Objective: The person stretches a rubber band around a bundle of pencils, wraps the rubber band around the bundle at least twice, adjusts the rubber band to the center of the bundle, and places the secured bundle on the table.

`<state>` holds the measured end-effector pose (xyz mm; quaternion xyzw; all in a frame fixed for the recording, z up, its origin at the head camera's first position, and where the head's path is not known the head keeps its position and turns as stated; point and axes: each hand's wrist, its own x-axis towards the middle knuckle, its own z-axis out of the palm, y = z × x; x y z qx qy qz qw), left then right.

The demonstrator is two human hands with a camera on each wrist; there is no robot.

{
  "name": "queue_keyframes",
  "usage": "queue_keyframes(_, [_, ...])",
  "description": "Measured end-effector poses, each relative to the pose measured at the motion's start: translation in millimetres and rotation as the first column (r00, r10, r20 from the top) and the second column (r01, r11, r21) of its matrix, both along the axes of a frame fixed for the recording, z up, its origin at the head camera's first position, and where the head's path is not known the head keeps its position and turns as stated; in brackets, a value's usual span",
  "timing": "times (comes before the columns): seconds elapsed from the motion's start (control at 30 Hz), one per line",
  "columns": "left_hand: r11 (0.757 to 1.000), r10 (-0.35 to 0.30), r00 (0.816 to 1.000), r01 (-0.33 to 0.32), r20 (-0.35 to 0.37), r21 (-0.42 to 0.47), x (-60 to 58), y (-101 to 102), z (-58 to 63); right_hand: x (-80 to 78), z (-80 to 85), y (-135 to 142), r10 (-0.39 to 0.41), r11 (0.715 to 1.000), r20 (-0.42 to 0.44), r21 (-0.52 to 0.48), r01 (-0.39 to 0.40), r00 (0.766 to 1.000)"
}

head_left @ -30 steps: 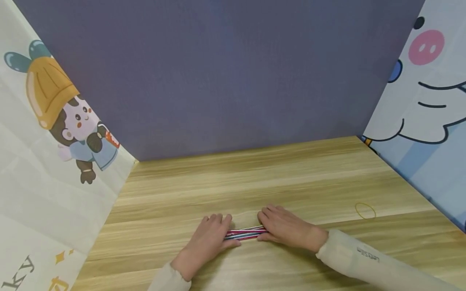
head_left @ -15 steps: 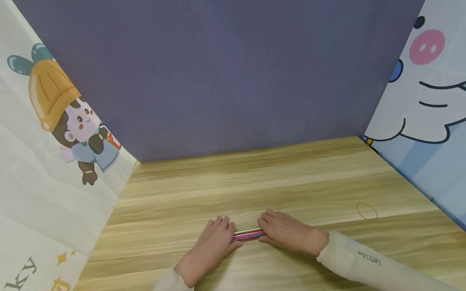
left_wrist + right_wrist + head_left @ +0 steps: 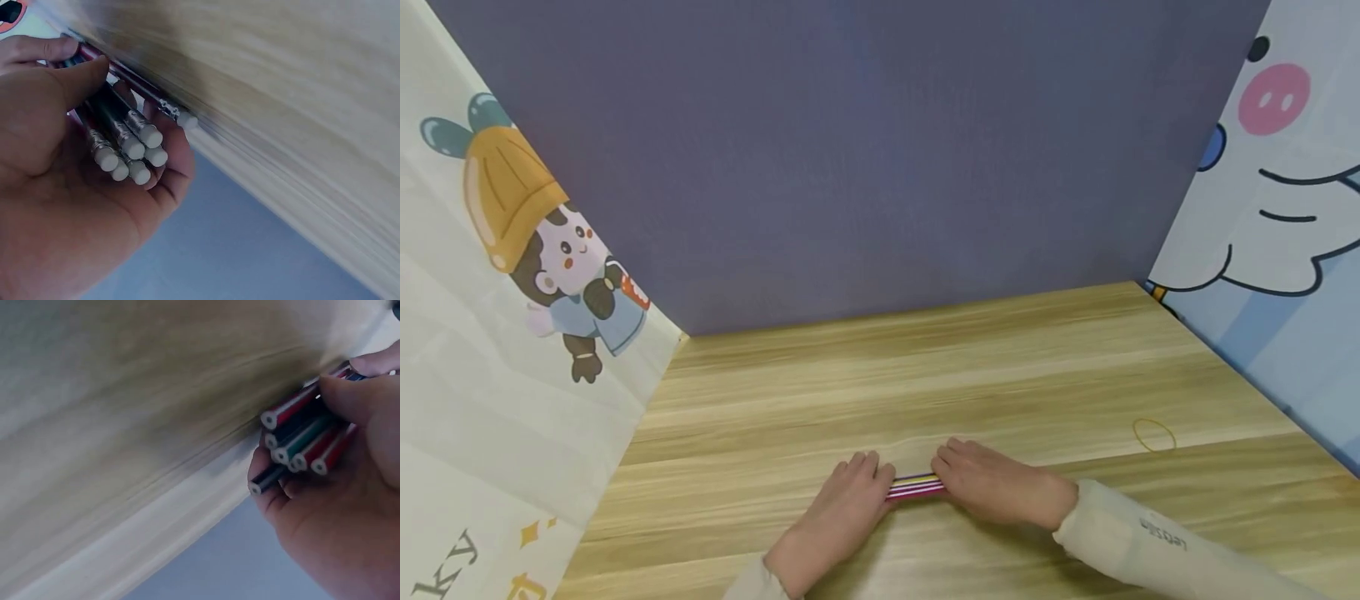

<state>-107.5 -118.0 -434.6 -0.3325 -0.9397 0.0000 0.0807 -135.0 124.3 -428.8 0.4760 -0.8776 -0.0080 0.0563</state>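
Between my two hands lies a bundle of pencils, striped pink, white, yellow and dark. My left hand curls round its left end. In the left wrist view, several white erasers in metal ferrules stick out of the palm, and one dark red pencil lies a little apart from the others. At the opposite end my right hand grips the bundle. The right wrist view shows flat, unsharpened ends of red, green and dark pencils at uneven lengths, with the thumb over them.
A thin yellow rubber band lies on the wooden table to the right of the hands. A grey-purple panel rises behind the table. Cartoon-printed sheets flank it on both sides.
The pencils, crossed and spread a second ago, now lie closer and more parallel, with other colours facing up. My left hand has shifted slightly right, towards the right hand.
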Motion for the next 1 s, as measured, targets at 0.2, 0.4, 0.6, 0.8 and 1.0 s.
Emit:
queue_keyframes(0.2, [0.996, -0.059, 0.998, 0.061, -0.032, 0.058, -4.1, 2, 0.1, 2.8, 12.3, 7, -0.031, 0.998, 0.179, -0.051, 0.041, 0.983])
queue_keyframes(0.4, [0.977, -0.161, 0.977, 0.137, 0.139, 0.162, -2.5, -1, 11.6, 5.0, 32.9, 11, -0.015, 0.990, 0.403, -0.124, 0.071, 0.915])
queue_keyframes(0.6, [0.886, -0.376, 0.802, 0.164, 0.464, 0.434, -5.9, -6, 24.9, -7.8, 58.3, 26, 0.098, 0.953, 0.560, -0.292, 0.085, 0.823])
queue_keyframes(0.8, [0.749, -0.572, 0.433, -0.072, 0.697, 0.659, -10.7, -13, 25.5, -21.0, 72.8, 42, 0.331, 0.777, 0.763, -0.555, 0.299, 0.555])
queue_keyframes(1.0, [0.627, -0.724, 0.215, -0.192, 0.655, 0.755, -12.3, -5, 23.3, -21.0, 76.9, 28, 0.483, 0.631, 0.775, -0.631, 0.451, 0.408])
